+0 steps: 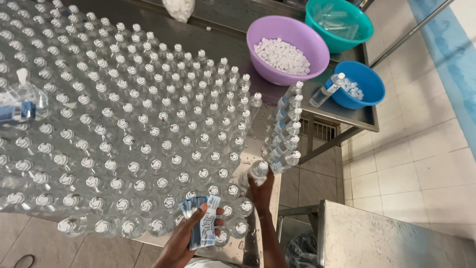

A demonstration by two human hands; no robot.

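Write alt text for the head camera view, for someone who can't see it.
Left hand holds a stack of labels; right hand grips a clear bottle at the edge of a steel table crowded with capped bottles.

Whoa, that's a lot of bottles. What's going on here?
A person stands at a metal table crowded with small clear capped bottles. Their left hand holds a stack of blue and white labels; their right hand grips one bottle at the table's edge. Beside it runs a row of bottles already labelled. Farther back sit a purple bowl of white caps, a teal bowl, and a blue bowl with a labelled bottle leaning on its rim.
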